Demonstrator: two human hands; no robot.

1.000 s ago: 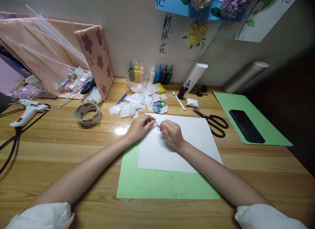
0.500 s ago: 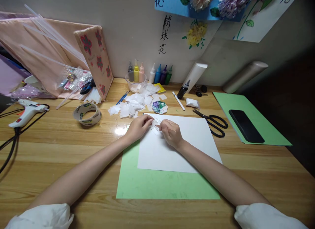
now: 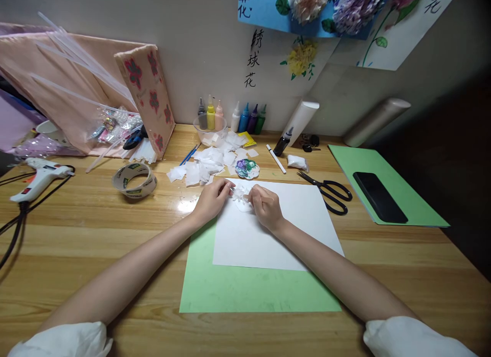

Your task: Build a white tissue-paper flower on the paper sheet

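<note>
At the table's near edge two white sleeves frame the view, and bare forearms run out over a green sheet (image 3: 230,290) that lies flat on the wood. On top of it, shifted toward the far right, rests a white sheet (image 3: 291,234).

Near that white sheet's far left corner the hands meet. The left hand (image 3: 210,199) has its fingertips pinched together on a small crumpled tuft of white tissue (image 3: 240,196), and the right hand (image 3: 264,207) closes on the same tuft from the other side, thumb and forefinger drawn in tight. The tissue sits just on the paper, between the two hands.

It looks feather-light, soft and easily torn; I'd judge it wants only a gentle fingertip pinch at its gathered base, since squeezing the loose edges would flatten or rip it.

Just beyond the hands lies a small paint palette (image 3: 246,168), then a loose heap of white tissue squares (image 3: 207,162). Black scissors (image 3: 330,192) lie to the right, a roll of tape (image 3: 134,179) to the left, a glue gun (image 3: 36,174) at the left edge. Along the table's far edge stand small paint bottles (image 3: 230,117), and a dark phone (image 3: 379,197) rests on another green sheet toward the right edge.
</note>
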